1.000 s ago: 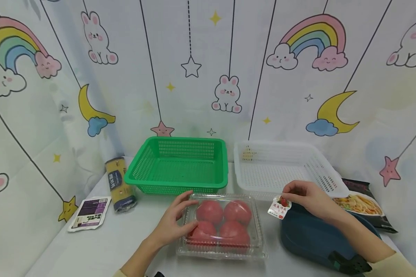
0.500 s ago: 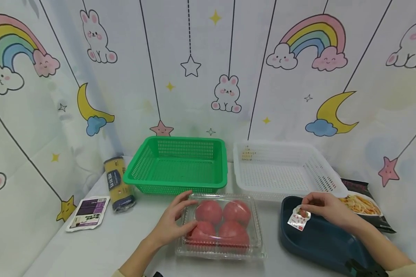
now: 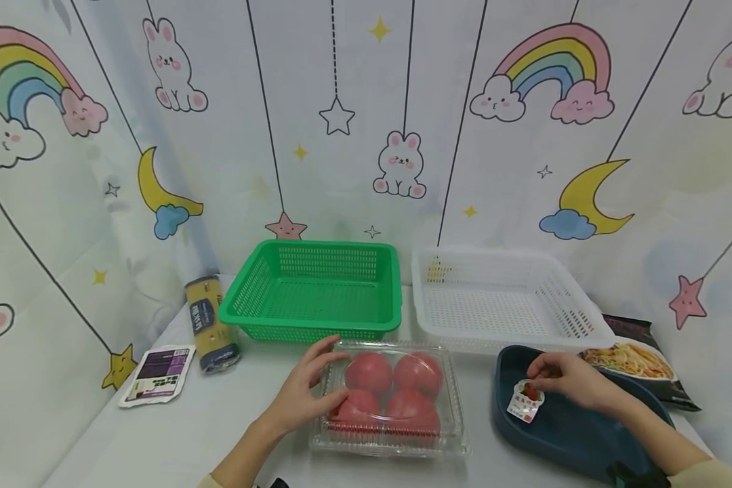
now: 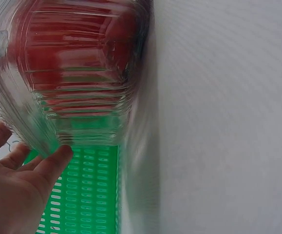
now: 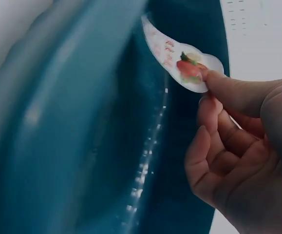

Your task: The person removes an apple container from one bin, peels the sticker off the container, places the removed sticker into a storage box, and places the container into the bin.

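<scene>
A clear plastic clamshell box (image 3: 396,444) of round red tomatoes (image 3: 415,413) sits at the front middle in the head view. My left hand (image 3: 305,393) rests against its left side, fingers spread and thumb on the lid. In the left wrist view, the fingertips (image 4: 58,158) touch the box's edge. With thumb and finger, my right hand (image 3: 570,383) pinches a small white label (image 5: 184,61) that has a red fruit picture and red lettering. Label and hand are over the dark blue tray (image 3: 561,440); whether the label touches the tray, I cannot tell.
Behind the box stand a green basket (image 3: 311,332) and a white basket (image 3: 512,339). On the left lie a yellow-and-blue roll (image 3: 210,325) and a white-and-purple packet (image 3: 158,376). A black noodle packet (image 3: 677,393) lies beyond the tray at the right.
Holding the label, my right hand has moved right and down from beside the box to over the blue tray. My left hand and the box have stayed put.
</scene>
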